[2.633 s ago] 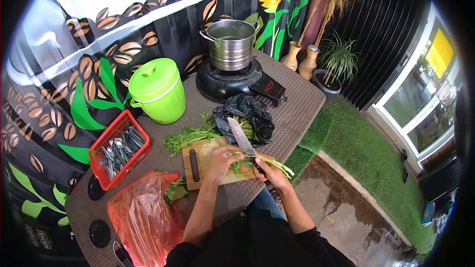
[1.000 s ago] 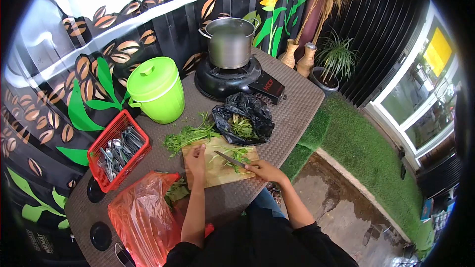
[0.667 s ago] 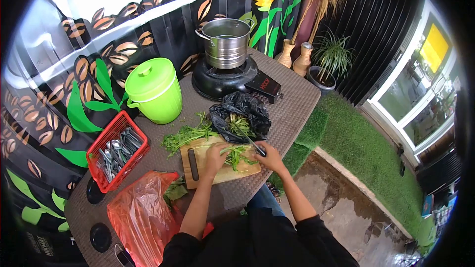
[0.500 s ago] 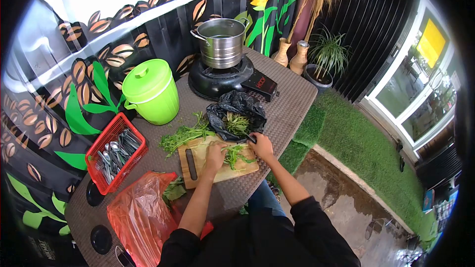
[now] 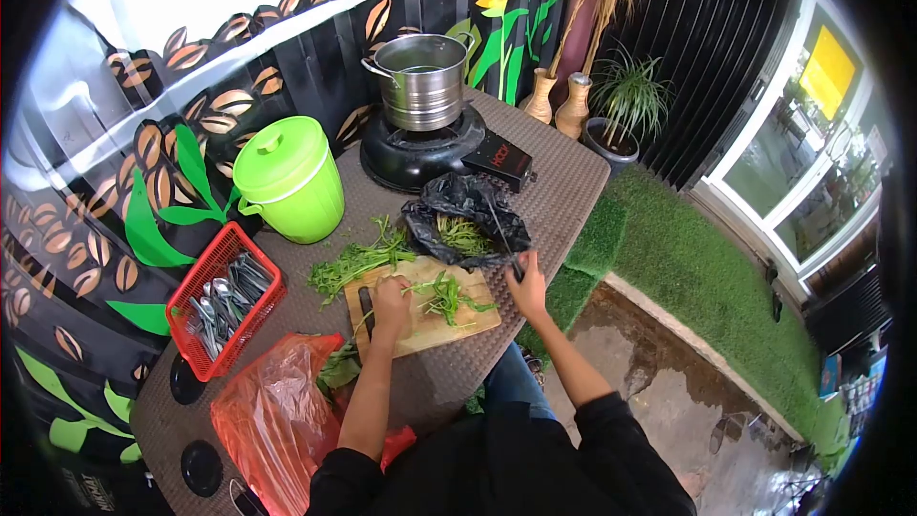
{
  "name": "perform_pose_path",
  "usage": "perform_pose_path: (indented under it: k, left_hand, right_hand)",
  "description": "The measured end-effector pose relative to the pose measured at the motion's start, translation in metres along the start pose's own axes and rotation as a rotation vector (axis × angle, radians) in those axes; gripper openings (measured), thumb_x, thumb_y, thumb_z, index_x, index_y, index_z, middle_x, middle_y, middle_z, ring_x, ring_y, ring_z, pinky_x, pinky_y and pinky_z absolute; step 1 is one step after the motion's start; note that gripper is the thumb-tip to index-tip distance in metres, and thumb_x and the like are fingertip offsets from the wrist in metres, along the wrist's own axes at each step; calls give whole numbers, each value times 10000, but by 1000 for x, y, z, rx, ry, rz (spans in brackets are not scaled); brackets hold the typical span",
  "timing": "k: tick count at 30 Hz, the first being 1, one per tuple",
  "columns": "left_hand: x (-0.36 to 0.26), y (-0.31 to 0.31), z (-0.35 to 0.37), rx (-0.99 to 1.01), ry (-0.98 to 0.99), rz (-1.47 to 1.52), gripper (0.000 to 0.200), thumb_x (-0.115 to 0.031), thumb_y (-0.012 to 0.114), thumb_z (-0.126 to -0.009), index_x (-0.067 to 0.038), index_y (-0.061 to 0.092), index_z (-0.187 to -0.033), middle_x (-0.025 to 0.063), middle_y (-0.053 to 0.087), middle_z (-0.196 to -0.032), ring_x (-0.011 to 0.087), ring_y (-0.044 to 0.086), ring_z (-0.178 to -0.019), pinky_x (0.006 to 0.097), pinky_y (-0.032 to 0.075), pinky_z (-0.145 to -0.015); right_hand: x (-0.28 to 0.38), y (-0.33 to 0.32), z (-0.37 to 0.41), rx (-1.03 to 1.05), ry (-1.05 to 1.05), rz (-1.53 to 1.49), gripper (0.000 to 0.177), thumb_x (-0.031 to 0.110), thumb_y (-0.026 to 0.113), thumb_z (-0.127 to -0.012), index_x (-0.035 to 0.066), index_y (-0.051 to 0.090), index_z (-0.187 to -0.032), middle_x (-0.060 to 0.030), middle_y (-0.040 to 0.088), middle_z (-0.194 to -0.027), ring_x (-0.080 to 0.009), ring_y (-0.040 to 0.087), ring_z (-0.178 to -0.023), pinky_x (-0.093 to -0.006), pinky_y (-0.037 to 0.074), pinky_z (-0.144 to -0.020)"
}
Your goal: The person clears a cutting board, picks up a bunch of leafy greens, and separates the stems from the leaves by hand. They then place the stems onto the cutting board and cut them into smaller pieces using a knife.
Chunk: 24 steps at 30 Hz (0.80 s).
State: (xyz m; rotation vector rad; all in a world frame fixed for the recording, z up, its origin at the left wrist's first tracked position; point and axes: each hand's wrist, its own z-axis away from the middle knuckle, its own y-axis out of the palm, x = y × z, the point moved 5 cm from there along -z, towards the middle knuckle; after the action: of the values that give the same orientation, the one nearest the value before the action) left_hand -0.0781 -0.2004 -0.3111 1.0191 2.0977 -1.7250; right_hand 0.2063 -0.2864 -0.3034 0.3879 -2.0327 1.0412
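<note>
My right hand (image 5: 529, 289) grips a knife (image 5: 501, 237) by its black handle, off the right edge of the wooden cutting board (image 5: 435, 336). Its blade points up and away, over the rim of a black plastic bag (image 5: 428, 227) that holds cut green stems (image 5: 464, 235). On the board's left part, near its handle slot, my left hand (image 5: 390, 304) is closed on some leafy greens, with thin stems poking out beside it. Loose cut greens (image 5: 445, 298) lie on the board between my hands. Behind the board is a larger bunch of greens (image 5: 358, 260).
A steel pot (image 5: 420, 86) stands on a black gas stove (image 5: 420, 158) at the back. Left are a lidded green bucket (image 5: 296, 186), a red basket (image 5: 196, 272) of cutlery and a red plastic bag (image 5: 272, 411). The table's edge (image 5: 573, 248) runs along the right.
My right hand has moved right with the knife, off the board, and the blade now shows. My left hand has shifted left, away from the cut greens.
</note>
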Motion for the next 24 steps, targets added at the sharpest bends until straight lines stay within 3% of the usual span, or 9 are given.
perform_pose_path:
  k: [3,8,11,13,14,17,19,24]
  left_hand:
    - [14,6,-5,12,-19,97,104,-39,668,-718,-28,660,-821,132,652,-807,310,613,-813,391,483,-726]
    - [26,4,-3,-75,19,258,111,-36,660,-727,-19,653,-836,153,657,-781,333,631,-756,394,494,-694]
    - [19,-4,-2,-117,-15,194,110,-42,662,-727,-18,650,-834,159,653,-787,333,629,-773,392,494,-702]
    - [-13,-28,7,-438,200,-187,108,-56,656,-747,-1,642,-839,171,652,-785,333,635,-759,393,498,-696]
    - [-24,-32,10,-440,199,-188,108,-56,656,-747,-1,642,-839,171,652,-785,333,635,-759,393,498,-696]
    - [-42,-20,17,-286,183,-59,109,-61,639,-769,9,648,-852,185,651,-814,335,629,-780,401,494,-713]
    - [-24,18,20,84,-176,394,123,-66,627,-784,5,665,-877,193,646,-848,340,614,-820,400,483,-757]
    - [-16,30,38,25,-105,221,142,-65,652,-773,3,674,-896,201,638,-867,333,616,-821,386,492,-716]
  right_hand:
    - [10,-13,48,215,-9,-47,317,171,612,-807,39,412,-1015,-200,578,-698,-417,603,-689,-464,454,-597]
    - [21,-35,102,337,40,20,268,157,592,-822,36,422,-991,-207,573,-649,-420,595,-650,-471,446,-565]
    - [19,-32,112,354,92,85,259,159,588,-825,41,429,-992,-222,578,-648,-432,595,-654,-484,450,-574]
    - [21,-26,113,374,129,148,246,153,582,-833,42,430,-991,-242,594,-688,-444,600,-700,-499,460,-606]
    - [21,-23,112,375,128,147,246,153,582,-833,42,430,-991,-242,594,-688,-444,600,-700,-499,460,-606]
    - [21,-11,112,389,95,48,223,130,574,-848,29,421,-977,-242,594,-707,-434,606,-713,-476,466,-616]
    - [23,-9,110,360,87,-15,220,129,572,-852,28,418,-973,-235,587,-693,-429,608,-702,-459,465,-611]
    - [26,-25,99,246,6,-171,214,128,569,-864,28,409,-964,-193,554,-626,-371,611,-620,-403,444,-566]
